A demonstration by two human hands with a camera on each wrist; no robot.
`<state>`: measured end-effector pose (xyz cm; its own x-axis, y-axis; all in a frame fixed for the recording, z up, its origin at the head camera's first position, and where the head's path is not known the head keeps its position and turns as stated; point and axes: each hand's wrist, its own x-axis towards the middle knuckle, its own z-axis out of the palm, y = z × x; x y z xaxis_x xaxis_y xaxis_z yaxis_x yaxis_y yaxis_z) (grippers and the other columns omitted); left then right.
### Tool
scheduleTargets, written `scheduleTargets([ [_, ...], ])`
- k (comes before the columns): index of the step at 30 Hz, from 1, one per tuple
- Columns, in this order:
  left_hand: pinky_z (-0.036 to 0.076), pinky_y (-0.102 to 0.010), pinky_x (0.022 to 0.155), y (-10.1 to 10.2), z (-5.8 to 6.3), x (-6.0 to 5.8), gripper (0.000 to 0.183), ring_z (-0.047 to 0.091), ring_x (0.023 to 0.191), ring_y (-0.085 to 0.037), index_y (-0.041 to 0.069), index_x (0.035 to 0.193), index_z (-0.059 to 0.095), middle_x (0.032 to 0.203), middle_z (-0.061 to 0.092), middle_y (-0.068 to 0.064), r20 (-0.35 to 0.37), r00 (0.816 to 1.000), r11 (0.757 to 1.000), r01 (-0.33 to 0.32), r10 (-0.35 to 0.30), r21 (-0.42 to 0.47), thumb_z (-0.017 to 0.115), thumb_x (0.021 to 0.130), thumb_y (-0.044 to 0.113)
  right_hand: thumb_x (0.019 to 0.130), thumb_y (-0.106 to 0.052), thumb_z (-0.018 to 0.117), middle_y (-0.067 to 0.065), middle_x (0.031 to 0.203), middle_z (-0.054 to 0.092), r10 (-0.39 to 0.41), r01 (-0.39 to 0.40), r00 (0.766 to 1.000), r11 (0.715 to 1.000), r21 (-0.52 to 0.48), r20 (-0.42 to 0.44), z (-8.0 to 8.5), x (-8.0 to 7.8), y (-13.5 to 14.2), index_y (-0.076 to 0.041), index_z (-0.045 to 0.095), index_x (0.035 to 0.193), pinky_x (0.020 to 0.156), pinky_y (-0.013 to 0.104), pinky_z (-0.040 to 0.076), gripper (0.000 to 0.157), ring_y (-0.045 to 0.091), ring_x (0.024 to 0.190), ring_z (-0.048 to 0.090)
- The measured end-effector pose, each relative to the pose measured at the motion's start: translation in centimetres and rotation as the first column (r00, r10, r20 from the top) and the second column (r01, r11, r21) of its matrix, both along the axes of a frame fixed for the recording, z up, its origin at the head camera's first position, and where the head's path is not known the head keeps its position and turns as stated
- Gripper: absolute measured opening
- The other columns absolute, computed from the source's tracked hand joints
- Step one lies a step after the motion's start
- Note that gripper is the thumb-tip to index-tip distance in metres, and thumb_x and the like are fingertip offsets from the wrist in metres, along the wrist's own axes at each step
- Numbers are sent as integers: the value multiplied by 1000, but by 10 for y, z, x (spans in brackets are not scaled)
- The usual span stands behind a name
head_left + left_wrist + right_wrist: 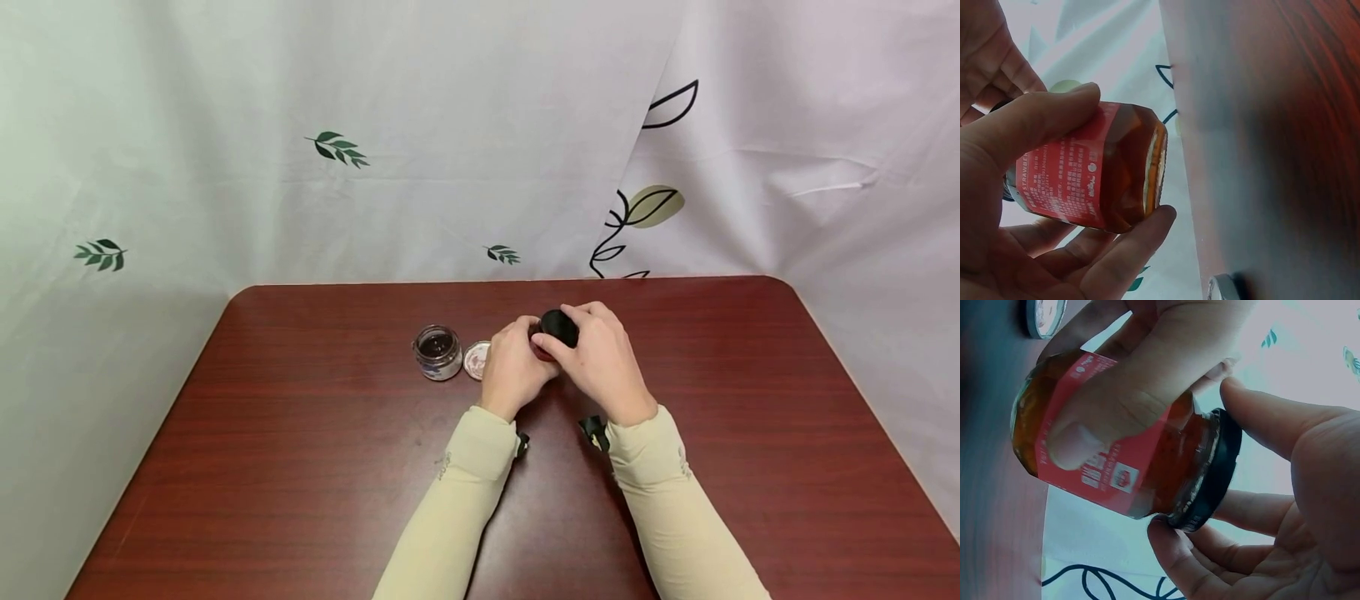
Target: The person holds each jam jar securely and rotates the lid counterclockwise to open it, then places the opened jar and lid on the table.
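Observation:
My left hand (516, 368) grips a small glass jar of strawberry jam (1125, 165) with a red label, thumb on one side and fingers on the other. The jar is tilted and held off the table, its amber-red contents showing through the glass. Its black lid (1213, 475) sits on the mouth, and my right hand (606, 362) pinches that lid by the rim between thumb and fingers. Whether the lid is loose cannot be seen. Left of the hands stands an open glass jar (438, 357) with dark contents. Beside it lies a round pale lid (475, 361), partly hidden by my left hand.
The work happens over a reddish-brown wooden table (300, 467) with rounded far corners. A white curtain (420, 108) with leaf prints hangs along its back edge and both sides. Dark wrist devices (595, 433) sit under the cream sleeves.

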<state>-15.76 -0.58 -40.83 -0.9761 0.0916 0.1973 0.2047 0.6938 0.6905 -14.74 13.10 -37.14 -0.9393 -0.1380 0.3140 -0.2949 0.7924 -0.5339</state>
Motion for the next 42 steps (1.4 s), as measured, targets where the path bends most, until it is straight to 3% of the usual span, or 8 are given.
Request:
scheduleTargets([
  [15,53,-38,91,1,0,-1,51,67,106,-27,5,121,66,111,71,-10,-33,999,1000,9,-9,-3,83,76,22,85,-33,82,20,106,64,27,-27,999,999,-16,-28,3,1,3,7,67,123,86,48,51,57,34,97,61],
  [42,55,-38,87,-2,2,-2,49,68,101,-27,6,118,68,107,73,-7,-7,1000,1000,17,-17,0,84,73,20,85,-34,81,19,105,64,65,-65,997,998,-6,-45,2,1,5,4,69,118,85,47,51,52,33,95,61],
])
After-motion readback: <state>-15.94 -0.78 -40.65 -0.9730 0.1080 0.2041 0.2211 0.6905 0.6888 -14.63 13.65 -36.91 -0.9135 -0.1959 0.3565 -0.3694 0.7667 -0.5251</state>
